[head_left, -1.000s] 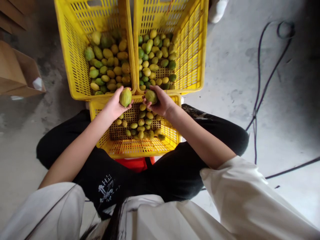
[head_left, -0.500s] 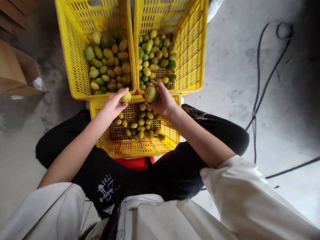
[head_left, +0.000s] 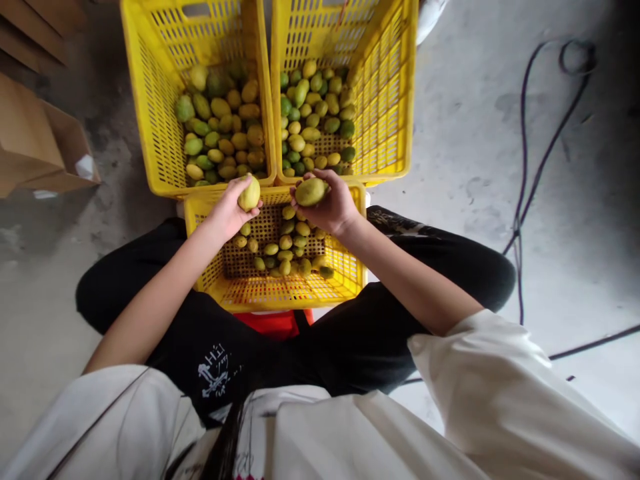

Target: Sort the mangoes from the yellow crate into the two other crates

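My left hand (head_left: 234,208) grips a pale yellow, rounded fruit (head_left: 249,193), with the thumb on its upper side. In my right hand (head_left: 336,201) lies a greener oval fruit (head_left: 311,192), fingers curled beneath it. Both hands are above the far side of the small yellow crate (head_left: 293,292) between my knees. Inside that crate are several yellow-green fruits (head_left: 285,242), partly hidden under my right hand. The exact kind of fruit I cannot tell.
Beyond it two larger yellow crates stand side by side, the left crate (head_left: 155,143) and the right crate (head_left: 387,100), both holding green and yellow fruits. A cardboard box (head_left: 37,143) is at far left. Black cable (head_left: 524,133) lies on the concrete floor at right.
Both fruits have turned in my hands: the left one now shows more of its pale side, the right one lies sideways. The whole view has shifted slightly.
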Available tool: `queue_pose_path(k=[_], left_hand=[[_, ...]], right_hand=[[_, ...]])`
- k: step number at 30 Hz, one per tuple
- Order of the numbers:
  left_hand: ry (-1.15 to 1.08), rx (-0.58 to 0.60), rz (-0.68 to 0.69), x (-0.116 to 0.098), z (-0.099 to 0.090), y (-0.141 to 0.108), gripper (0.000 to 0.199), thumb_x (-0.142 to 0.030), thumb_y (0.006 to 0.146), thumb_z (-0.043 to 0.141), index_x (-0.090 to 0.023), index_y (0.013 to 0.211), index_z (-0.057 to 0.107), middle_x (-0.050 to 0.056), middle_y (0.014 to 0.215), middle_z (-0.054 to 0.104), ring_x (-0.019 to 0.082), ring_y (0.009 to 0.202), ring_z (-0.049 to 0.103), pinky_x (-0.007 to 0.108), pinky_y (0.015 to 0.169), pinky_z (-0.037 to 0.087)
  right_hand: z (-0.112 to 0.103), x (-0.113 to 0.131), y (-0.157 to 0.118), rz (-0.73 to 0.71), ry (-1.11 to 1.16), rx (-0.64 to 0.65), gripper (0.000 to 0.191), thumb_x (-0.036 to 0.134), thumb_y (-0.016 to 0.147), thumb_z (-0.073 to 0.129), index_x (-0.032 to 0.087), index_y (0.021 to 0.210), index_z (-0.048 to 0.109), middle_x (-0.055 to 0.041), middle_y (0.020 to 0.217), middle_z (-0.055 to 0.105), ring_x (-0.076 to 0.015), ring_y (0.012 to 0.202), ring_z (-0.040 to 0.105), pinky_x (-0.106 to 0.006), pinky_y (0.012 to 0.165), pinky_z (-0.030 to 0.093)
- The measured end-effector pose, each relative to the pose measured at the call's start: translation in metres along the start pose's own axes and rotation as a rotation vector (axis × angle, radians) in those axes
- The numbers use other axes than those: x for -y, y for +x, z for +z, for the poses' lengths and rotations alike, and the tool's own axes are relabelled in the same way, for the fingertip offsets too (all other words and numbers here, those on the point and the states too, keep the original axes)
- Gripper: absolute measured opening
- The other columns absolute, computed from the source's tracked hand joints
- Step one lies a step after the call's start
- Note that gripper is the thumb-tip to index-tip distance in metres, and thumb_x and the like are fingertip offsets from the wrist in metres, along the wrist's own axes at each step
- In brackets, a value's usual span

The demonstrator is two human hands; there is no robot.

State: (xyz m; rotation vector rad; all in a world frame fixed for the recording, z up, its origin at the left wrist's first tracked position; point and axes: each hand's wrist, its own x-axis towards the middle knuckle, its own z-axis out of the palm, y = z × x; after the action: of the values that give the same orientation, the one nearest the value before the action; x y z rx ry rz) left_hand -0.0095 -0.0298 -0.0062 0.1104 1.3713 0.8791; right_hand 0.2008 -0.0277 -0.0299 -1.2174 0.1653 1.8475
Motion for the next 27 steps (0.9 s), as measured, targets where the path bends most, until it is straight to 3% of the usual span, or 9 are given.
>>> queue_pose_path(k=[4, 9, 11, 14, 18, 22, 27], left_hand=[[-0.015, 0.022, -0.031, 0.005, -0.008, -0.010, 0.017, -0.038, 0.105, 0.091, -0.027, 0.113, 0.081, 0.001, 0.088, 0.077, 0.016, 0.067, 0.072, 0.022, 0.055, 0.047], [-0.122, -0.042, -0.039, 0.021, -0.010, -0.029, 0.019, -0.034, 0.107, 0.085, -0.027, 0.125, 0.085, 0.001, 0.088, 0.080, 0.015, 0.066, 0.072, 0.021, 0.054, 0.048], [-0.182, -0.083, -0.013, 0.031, -0.011, -0.040, 0.016, -0.031, 0.105, 0.090, -0.025, 0.119, 0.084, 0.002, 0.090, 0.082, 0.014, 0.068, 0.072, 0.020, 0.056, 0.050], [-0.232, -0.152, 0.034, 0.047, -0.016, -0.057, 0.020, -0.027, 0.100, 0.098, -0.025, 0.105, 0.078, 0.001, 0.088, 0.081, 0.010, 0.068, 0.069, 0.017, 0.058, 0.049], [-0.274, -0.209, 0.040, 0.071, -0.025, -0.076, 0.035, -0.040, 0.099, 0.103, -0.026, 0.097, 0.072, -0.001, 0.085, 0.075, 0.009, 0.063, 0.061, 0.017, 0.055, 0.048], [-0.358, -0.234, 0.054, 0.092, -0.026, -0.085, 0.035, -0.047, 0.105, 0.099, -0.027, 0.098, 0.071, -0.001, 0.085, 0.068, 0.012, 0.070, 0.065, 0.018, 0.064, 0.059], [-0.287, -0.202, 0.038, 0.110, -0.029, -0.084, 0.043, -0.053, 0.102, 0.101, -0.026, 0.102, 0.068, 0.000, 0.090, 0.070, 0.013, 0.076, 0.069, 0.019, 0.067, 0.057]], right_hand=[[-0.009, -0.010, 0.000, -0.046, 0.041, -0.065, 0.014, 0.020, 0.108, 0.071, 0.029, 0.101, 0.064, 0.0028, 0.084, 0.069, -0.0173, 0.078, 0.074, -0.029, 0.075, 0.075], [-0.005, -0.032, -0.008, 0.089, 0.116, -0.074, 0.014, 0.036, 0.108, 0.078, 0.029, 0.112, 0.066, -0.0010, 0.094, 0.077, -0.0231, 0.088, 0.078, -0.040, 0.080, 0.081], [-0.003, -0.045, -0.015, 0.133, 0.136, -0.067, 0.018, 0.043, 0.108, 0.078, 0.029, 0.114, 0.068, -0.0020, 0.094, 0.078, -0.0260, 0.093, 0.078, -0.044, 0.081, 0.082], [-0.004, -0.064, -0.027, 0.151, 0.158, -0.080, 0.017, 0.044, 0.111, 0.073, 0.029, 0.105, 0.066, -0.0014, 0.087, 0.075, -0.0252, 0.091, 0.077, -0.038, 0.077, 0.080], [-0.010, -0.083, -0.044, 0.043, 0.222, -0.125, 0.015, 0.029, 0.112, 0.068, 0.030, 0.098, 0.063, 0.0040, 0.082, 0.071, -0.0196, 0.086, 0.074, -0.034, 0.086, 0.079], [-0.019, -0.097, -0.051, -0.039, 0.272, -0.086, 0.015, 0.018, 0.106, 0.064, 0.031, 0.097, 0.064, 0.0056, 0.085, 0.074, -0.0177, 0.092, 0.078, -0.035, 0.100, 0.077], [-0.036, -0.118, -0.042, -0.063, 0.093, -0.115, 0.004, 0.035, 0.108, 0.071, 0.032, 0.105, 0.071, 0.0067, 0.083, 0.077, -0.0189, 0.082, 0.077, -0.027, 0.078, 0.072]])
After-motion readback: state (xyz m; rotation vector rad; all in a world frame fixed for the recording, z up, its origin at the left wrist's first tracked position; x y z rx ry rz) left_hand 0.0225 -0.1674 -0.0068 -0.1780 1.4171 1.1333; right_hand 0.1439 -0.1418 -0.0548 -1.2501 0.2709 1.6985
